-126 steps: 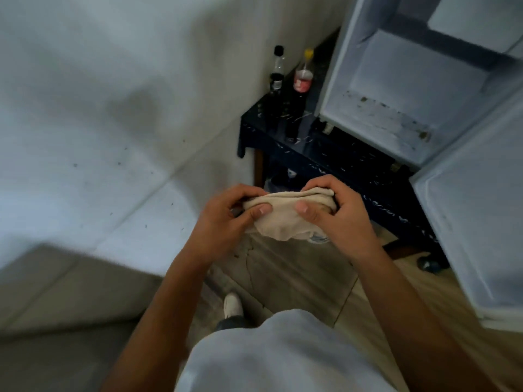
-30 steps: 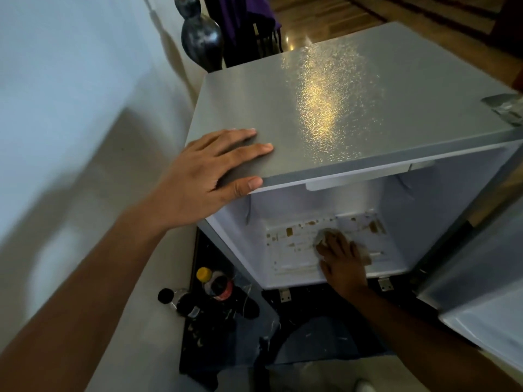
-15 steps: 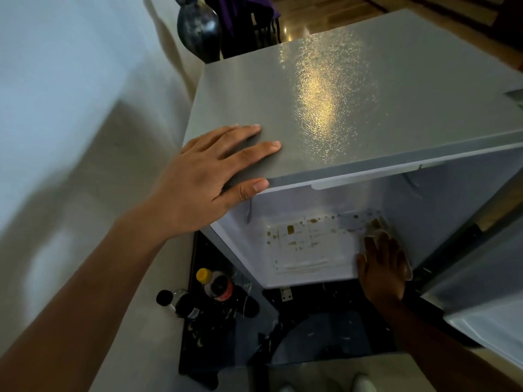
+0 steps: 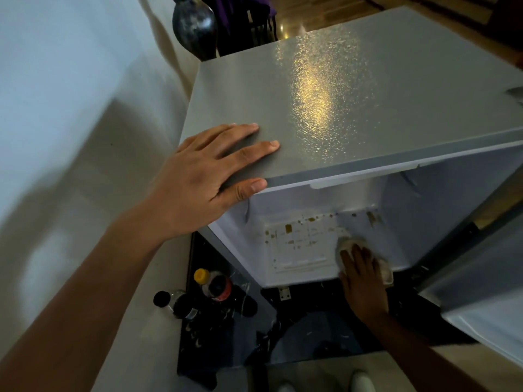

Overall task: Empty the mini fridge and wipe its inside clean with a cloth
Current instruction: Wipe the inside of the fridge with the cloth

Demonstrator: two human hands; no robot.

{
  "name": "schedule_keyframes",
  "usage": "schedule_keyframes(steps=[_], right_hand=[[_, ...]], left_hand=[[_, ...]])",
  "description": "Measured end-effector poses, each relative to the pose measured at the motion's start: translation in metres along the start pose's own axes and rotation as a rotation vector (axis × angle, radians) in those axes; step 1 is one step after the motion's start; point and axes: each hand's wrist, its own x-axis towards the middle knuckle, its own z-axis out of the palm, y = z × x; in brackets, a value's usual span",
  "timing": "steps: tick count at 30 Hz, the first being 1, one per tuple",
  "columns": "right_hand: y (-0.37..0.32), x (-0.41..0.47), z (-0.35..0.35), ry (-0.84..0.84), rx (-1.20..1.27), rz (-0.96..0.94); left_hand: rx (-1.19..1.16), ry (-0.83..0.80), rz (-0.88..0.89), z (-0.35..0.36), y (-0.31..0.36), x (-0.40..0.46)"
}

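Note:
The grey mini fridge stands open below me, its white inside floor spotted with brown stains. My left hand lies flat on the front left corner of the fridge top, fingers straight, thumb over the edge. My right hand reaches inside and presses a beige cloth onto the floor at its right side. The cloth shows at my fingertips and beside my palm. No items are visible inside the fridge.
The open fridge door hangs at the right. The fridge sits on a dark low table, where several bottles stand at its left front corner. A white wall is at the left. A dark vase stands behind the fridge.
My right hand with the cloth has slid along the fridge floor, first right, now slightly back left. My left hand has stayed on the fridge top.

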Motion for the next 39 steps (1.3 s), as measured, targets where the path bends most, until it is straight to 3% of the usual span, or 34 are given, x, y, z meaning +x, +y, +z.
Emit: schedule_keyframes(steps=[4, 10, 17, 23, 28, 30, 33, 39], right_hand=[[0.010, -0.004, 0.000, -0.007, -0.020, 0.006], [0.022, 0.057, -0.020, 0.049, -0.056, 0.221], [0.001, 0.112, -0.022, 0.011, -0.012, 0.232], [-0.012, 0.056, -0.008, 0.010, -0.051, 0.009], [0.005, 0.006, 0.012, -0.022, -0.106, -0.002], [0.019, 0.013, 0.006, -0.105, -0.191, 0.055], [0.028, 0.040, -0.009, -0.010, -0.089, 0.227], [-0.002, 0.106, -0.016, 0.030, 0.012, 0.278]], left_hand=[[0.007, 0.004, 0.005, 0.000, 0.000, 0.000], [-0.021, 0.010, -0.015, -0.001, 0.001, -0.001], [-0.064, 0.009, -0.025, -0.004, 0.004, 0.001], [-0.055, 0.036, -0.010, -0.002, 0.003, 0.000], [-0.075, 0.056, -0.011, -0.001, 0.002, 0.000], [-0.088, 0.059, -0.006, -0.001, 0.003, 0.000], [-0.086, 0.061, 0.000, 0.000, 0.003, 0.000], [-0.088, 0.054, -0.016, -0.001, 0.002, -0.001]])
